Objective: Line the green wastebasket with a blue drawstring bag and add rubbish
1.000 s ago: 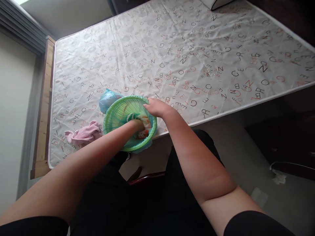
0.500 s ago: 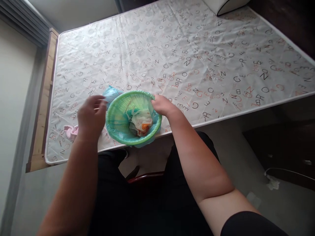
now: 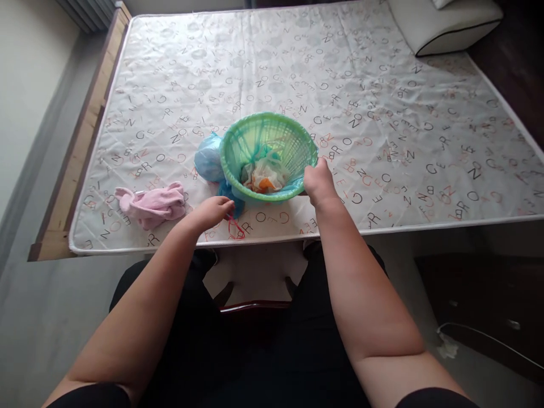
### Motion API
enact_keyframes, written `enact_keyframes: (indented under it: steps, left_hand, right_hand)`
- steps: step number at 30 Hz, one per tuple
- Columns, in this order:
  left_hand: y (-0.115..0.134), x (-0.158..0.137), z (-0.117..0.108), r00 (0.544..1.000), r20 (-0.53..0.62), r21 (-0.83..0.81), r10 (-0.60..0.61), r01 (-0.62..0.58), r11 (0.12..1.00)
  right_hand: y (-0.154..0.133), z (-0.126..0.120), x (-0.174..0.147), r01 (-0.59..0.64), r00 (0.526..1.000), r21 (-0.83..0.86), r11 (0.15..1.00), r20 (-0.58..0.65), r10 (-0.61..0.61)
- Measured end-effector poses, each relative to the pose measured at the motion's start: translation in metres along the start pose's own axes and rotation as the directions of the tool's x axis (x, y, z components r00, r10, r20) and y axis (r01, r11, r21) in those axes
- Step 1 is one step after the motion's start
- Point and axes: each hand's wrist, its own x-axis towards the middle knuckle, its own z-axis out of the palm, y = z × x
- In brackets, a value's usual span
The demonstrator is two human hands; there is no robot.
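A green plastic wastebasket, lined with a thin blue bag, tilts toward me over the mattress. Crumpled tissues and an orange scrap lie at its bottom. My right hand grips the rim on the right side. Below the rim on the left, my left hand is closed, its fingertips pinching a thin pinkish-red string beside bunched blue plastic. A puffed-out part of blue plastic bulges at the basket's left.
A pink cloth lies on the letter-printed mattress, left of my left hand. The wooden bed frame runs along the left. A white cushion-like block sits at the far right corner. A white cable shows at lower right.
The basket has moved right and away from me in my right hand. My left hand has come from the basket's left side to below its rim. More of the pink cloth shows.
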Motion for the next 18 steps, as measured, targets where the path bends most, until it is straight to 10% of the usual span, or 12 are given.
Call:
enact_keyframes:
  steps: [5, 18]
  left_hand:
    - [0.009, -0.001, 0.024, 0.987, -0.002, -0.076, 0.162, -0.162, 0.984]
    - [0.035, 0.007, 0.029, 0.986, -0.161, -0.687, -0.047, -0.078, 0.723]
  right_hand:
    - [-0.012, 0.004, -0.012, -0.176, 0.981, 0.165, 0.971, 0.114, 0.158]
    - [-0.004, 0.006, -0.025, -0.211, 0.944, 0.217, 0.953, 0.299, 0.141]
